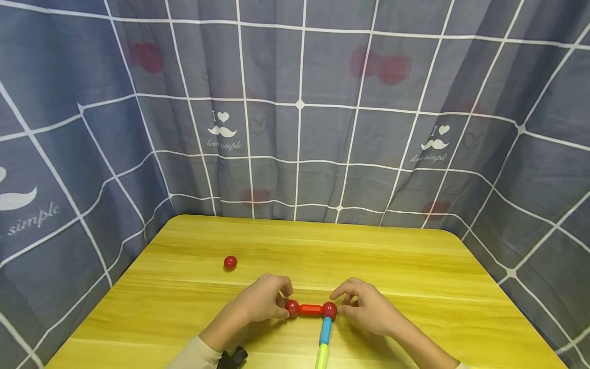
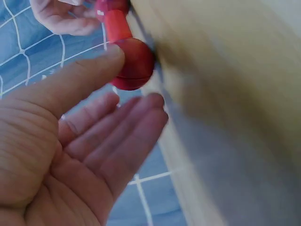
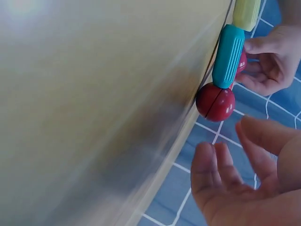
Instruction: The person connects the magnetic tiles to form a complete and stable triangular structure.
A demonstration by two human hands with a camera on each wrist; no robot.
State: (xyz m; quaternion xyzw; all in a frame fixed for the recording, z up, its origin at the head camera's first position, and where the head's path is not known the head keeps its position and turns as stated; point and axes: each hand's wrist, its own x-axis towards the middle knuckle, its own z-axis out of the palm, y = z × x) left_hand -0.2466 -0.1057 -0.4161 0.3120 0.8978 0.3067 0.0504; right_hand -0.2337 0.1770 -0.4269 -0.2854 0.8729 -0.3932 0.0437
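A red rod [image 1: 311,309] lies on the table between two glossy red balls, the left ball [image 1: 292,308] and the right ball [image 1: 329,310]. From the right ball a blue rod [image 1: 325,330] runs toward the near edge, followed by a yellow-green rod [image 1: 322,355]. My left hand [image 1: 264,299] is at the left ball; its thumb tip overlaps that ball [image 2: 135,63] in the left wrist view, with the fingers spread apart below. Just right of the right ball [image 3: 215,101], my right hand [image 1: 366,306] has loosely bent fingers and holds nothing.
A loose red ball [image 1: 230,263] rests on the wooden table [image 1: 392,251], farther back and left. A dark grey checked curtain [image 1: 276,128] encloses the back and sides. Beside the left sleeve, a black object [image 1: 233,358] shows at the bottom.
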